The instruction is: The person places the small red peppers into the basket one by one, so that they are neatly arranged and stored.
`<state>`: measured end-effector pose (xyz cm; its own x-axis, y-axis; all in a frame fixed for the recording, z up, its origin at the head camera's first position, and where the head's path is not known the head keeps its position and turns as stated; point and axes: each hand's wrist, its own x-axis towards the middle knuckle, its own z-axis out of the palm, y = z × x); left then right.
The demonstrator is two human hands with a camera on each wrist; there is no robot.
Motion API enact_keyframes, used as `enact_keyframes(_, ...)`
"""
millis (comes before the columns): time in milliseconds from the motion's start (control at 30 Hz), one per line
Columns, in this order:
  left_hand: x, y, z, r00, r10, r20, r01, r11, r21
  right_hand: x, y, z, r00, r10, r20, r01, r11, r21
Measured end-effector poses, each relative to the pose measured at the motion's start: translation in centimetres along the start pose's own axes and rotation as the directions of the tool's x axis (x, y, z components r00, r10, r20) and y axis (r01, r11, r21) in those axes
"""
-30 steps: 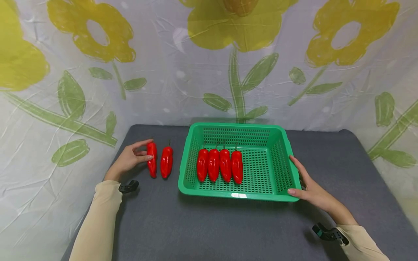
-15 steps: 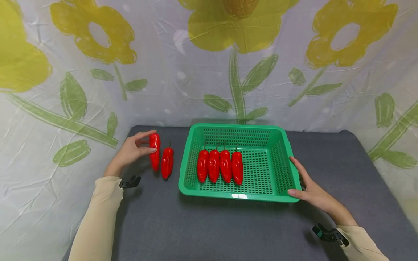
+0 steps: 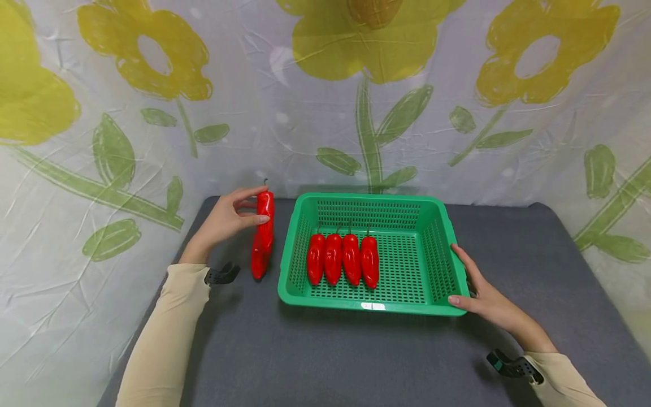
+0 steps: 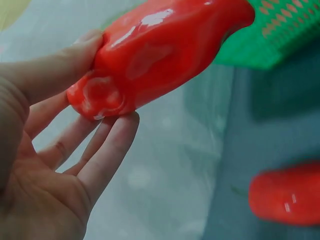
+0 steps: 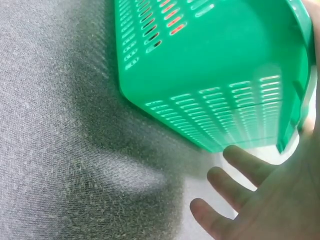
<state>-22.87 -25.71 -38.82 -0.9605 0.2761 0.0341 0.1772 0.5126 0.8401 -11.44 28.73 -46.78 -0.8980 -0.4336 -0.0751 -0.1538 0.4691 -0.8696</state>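
My left hand [image 3: 224, 220] pinches a long glossy red pepper [image 3: 265, 206] between thumb and fingers, raised off the table left of the basket. In the left wrist view that pepper [image 4: 155, 55] points towards the green basket, its broad end at the fingertips. A second red pepper [image 3: 259, 267] lies on the table, partly covered by the held one in the head view. Inside the green plastic basket [image 3: 325, 301], several red peppers [image 3: 333, 260] lie side by side, left of centre. My right hand [image 3: 485, 297] grips the basket's right rim with thumb and index finger; other fingers [image 5: 230, 187] stretch out below.
A dark grey cloth-covered table [image 3: 325, 362] lies under everything. Behind it and at the sides hangs a pale curtain [image 3: 254, 141] printed with yellow flowers. The basket's right half shows its bare slotted floor [image 3: 399, 265].
My left hand has lifted the leftmost pepper off the table and carried it right and away from me, over the other loose pepper. The right hand and basket stay put.
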Motion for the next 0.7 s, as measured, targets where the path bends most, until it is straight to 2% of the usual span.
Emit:
enact_keyframes(233,1.6,2.5,1.9,0.998,0.059,0.016,-0.058,0.998,-0.039,0.0,0.0,0.0,1.000,-0.001,-0.001,0.001,1.000,0.000)
enact_keyframes(467,2.9,4.9,3.7,0.988,0.139,0.063,-0.136,0.990,-0.044,0.0,0.0,0.1,1.000,-0.004,-0.004,0.004,1.000,-0.004)
enact_keyframes(700,4.0,6.5,5.7,0.985,0.155,0.078,-0.150,0.986,-0.071,0.0,0.0,0.0,1.000,-0.009,0.000,0.009,1.000,0.000)
